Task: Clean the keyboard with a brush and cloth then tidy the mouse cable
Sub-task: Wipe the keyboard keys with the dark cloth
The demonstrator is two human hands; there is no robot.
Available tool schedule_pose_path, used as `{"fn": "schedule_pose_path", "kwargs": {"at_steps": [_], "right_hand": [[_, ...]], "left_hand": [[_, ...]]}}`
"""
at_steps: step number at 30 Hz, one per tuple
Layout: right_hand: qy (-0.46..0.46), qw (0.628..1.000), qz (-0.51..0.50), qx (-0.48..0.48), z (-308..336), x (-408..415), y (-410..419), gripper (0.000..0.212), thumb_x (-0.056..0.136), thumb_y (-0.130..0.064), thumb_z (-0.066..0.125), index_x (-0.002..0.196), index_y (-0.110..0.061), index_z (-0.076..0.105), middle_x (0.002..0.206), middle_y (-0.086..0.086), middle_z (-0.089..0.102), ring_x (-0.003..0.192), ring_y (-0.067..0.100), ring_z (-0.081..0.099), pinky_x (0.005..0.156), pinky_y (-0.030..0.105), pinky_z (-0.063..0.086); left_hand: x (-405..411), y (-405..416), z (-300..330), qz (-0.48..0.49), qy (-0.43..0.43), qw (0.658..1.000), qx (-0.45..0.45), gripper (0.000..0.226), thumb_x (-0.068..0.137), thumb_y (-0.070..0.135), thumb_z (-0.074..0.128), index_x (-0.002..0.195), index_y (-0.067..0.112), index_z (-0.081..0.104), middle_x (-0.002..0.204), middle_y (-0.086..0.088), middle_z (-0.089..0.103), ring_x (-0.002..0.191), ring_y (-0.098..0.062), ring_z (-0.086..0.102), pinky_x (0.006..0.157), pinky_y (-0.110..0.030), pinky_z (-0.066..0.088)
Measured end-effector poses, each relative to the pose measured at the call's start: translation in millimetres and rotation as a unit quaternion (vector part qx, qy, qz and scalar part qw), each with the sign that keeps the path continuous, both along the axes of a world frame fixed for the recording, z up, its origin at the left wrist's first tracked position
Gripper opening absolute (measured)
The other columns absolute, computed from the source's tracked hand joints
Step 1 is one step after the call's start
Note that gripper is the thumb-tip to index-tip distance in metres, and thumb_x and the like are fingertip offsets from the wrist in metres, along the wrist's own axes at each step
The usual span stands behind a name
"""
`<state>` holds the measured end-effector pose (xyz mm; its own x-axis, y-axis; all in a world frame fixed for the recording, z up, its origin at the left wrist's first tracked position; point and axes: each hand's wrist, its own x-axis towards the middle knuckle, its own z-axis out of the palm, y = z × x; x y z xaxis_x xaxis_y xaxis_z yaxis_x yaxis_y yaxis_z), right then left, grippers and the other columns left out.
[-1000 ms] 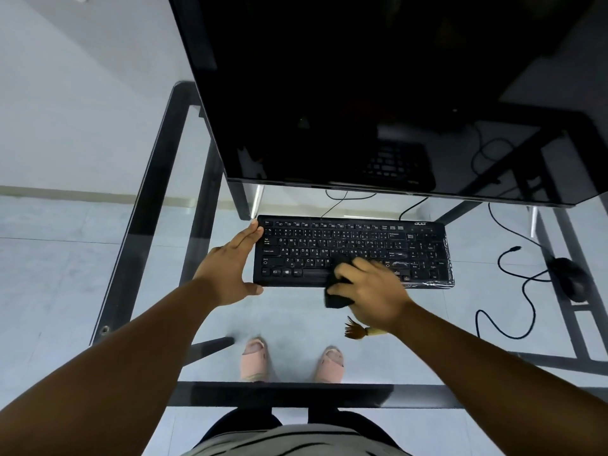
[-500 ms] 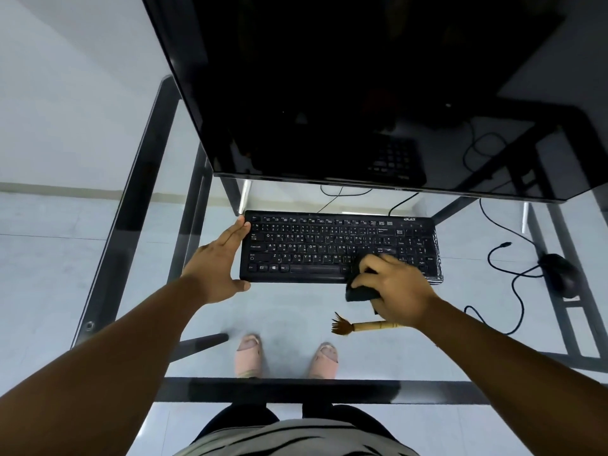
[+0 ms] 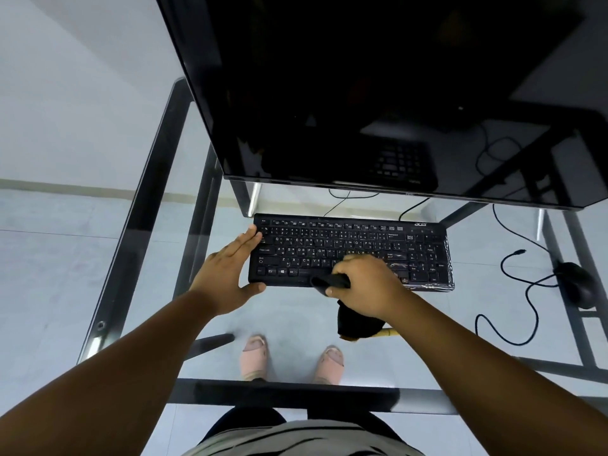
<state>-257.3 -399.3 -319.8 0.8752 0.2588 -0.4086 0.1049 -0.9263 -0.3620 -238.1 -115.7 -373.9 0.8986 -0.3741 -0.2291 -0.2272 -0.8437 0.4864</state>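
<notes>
The keyboard (image 3: 350,251) is black, with white letters on the keys and a clear plastic film on its right end. It lies on the glass bench (image 3: 148,258) under both hands. The left hand (image 3: 227,274) is flat, with straight fingers along the left end of the keyboard and the thumb at the near edge. The right hand (image 3: 360,284) is curled around a black cloth (image 3: 355,320) at the near edge. A black mouse (image 3: 577,284) and its looping cable (image 3: 523,291) lie well to the right of the right hand. A brush (image 3: 386,333) shows just under the right wrist.

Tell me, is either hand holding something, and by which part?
The right hand grips a black cloth, bunched near its upper end. The left hand only steadies the keyboard at its left edge.
</notes>
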Motion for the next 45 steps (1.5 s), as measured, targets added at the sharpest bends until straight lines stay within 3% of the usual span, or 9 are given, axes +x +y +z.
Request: {"fn": "schedule_pose_path", "kwargs": {"at_steps": [3,9,16,25,33,36,38,41,45], "right_hand": [[0.016,0.998,0.003,-0.054,3.0,4.8,25.2,0.024,0.083,-0.044,0.065,0.098,-0.027,0.062,0.094,-0.002,0.062,0.090,0.022,0.058,0.072,0.032,0.050],[-0.038,0.999,-0.006,-0.027,-8.5,-3.8,69.5,0.020,0.084,-0.039,0.063,0.097,-0.024,0.060,0.099,-0.004,0.060,0.092,0.023,0.061,0.075,0.034,0.051],[-0.010,0.990,-0.107,-0.089,-2.4,-12.4,16.8,0.018,0.080,-0.042,0.067,0.092,-0.030,0.063,0.087,-0.008,0.062,0.083,0.017,0.060,0.067,0.027,0.048],[-0.065,0.995,-0.057,-0.041,-8.0,-12.3,68.2,0.018,0.085,-0.041,0.062,0.091,-0.024,0.060,0.094,-0.007,0.060,0.084,0.019,0.061,0.068,0.030,0.049],[-0.021,0.973,-0.216,-0.080,-2.6,-23.7,2.7,0.016,0.078,-0.041,0.069,0.083,-0.028,0.062,0.078,-0.006,0.065,0.080,0.019,0.064,0.064,0.027,0.045],[-0.033,0.962,-0.270,-0.011,-5.0,-28.0,-18.3,0.020,0.075,-0.040,0.075,0.077,-0.029,0.059,0.073,-0.009,0.063,0.077,0.017,0.062,0.064,0.027,0.045],[-0.117,0.947,-0.287,0.084,-7.7,-29.7,-17.9,0.018,0.074,-0.032,0.078,0.077,-0.027,0.061,0.076,-0.009,0.063,0.073,0.015,0.060,0.064,0.029,0.047],[-0.225,0.927,-0.253,0.160,-15.2,-28.6,-0.1,0.018,0.073,-0.016,0.077,0.088,-0.021,0.070,0.090,-0.005,0.063,0.075,0.016,0.062,0.068,0.032,0.053],[-0.197,0.965,-0.110,0.134,-35.1,-38.9,32.3,0.041,0.074,-0.015,0.072,0.114,-0.023,0.071,0.114,-0.005,0.062,0.093,0.017,0.062,0.083,0.031,0.055]], "left_hand": [[3.8,5.0,-0.5,-0.009,0.005,1.000,-0.006,0.097,0.081,0.042,0.073,0.155,0.030,0.011,0.161,0.020,0.001,0.147,-0.004,0.014,0.116,-0.038,0.025],[9.4,11.1,-1.9,-0.018,0.008,1.000,-0.016,0.097,0.078,0.041,0.076,0.154,0.032,0.016,0.160,0.020,0.007,0.145,-0.004,0.019,0.115,-0.041,0.029],[8.4,10.1,-0.2,-0.023,0.009,1.000,-0.015,0.095,0.080,0.042,0.074,0.154,0.032,0.015,0.160,0.022,0.003,0.145,-0.005,0.022,0.113,-0.035,0.025],[8.0,10.0,-0.2,-0.024,0.004,1.000,-0.018,0.094,0.081,0.043,0.073,0.154,0.032,0.015,0.160,0.021,0.004,0.143,-0.007,0.026,0.112,-0.036,0.026],[5.4,9.1,-1.8,-0.013,0.016,1.000,-0.021,0.093,0.082,0.042,0.072,0.154,0.033,0.014,0.160,0.023,0.002,0.142,-0.010,0.031,0.112,-0.040,0.027],[3.5,7.2,-2.0,-0.008,0.012,1.000,-0.024,0.092,0.082,0.040,0.072,0.154,0.032,0.014,0.159,0.024,0.001,0.142,-0.010,0.031,0.111,-0.038,0.027],[2.6,6.1,-2.8,-0.009,0.008,1.000,-0.027,0.092,0.083,0.039,0.072,0.154,0.032,0.014,0.159,0.024,0.000,0.141,-0.010,0.032,0.110,-0.037,0.027],[1.3,5.2,-4.0,-0.010,0.007,1.000,-0.026,0.092,0.084,0.037,0.071,0.154,0.031,0.012,0.159,0.024,-0.002,0.141,-0.010,0.032,0.110,-0.035,0.026],[1.3,6.1,-3.6,-0.015,0.009,1.000,-0.024,0.092,0.085,0.038,0.069,0.155,0.031,0.009,0.159,0.024,-0.004,0.143,-0.009,0.028,0.111,-0.036,0.026]]}}
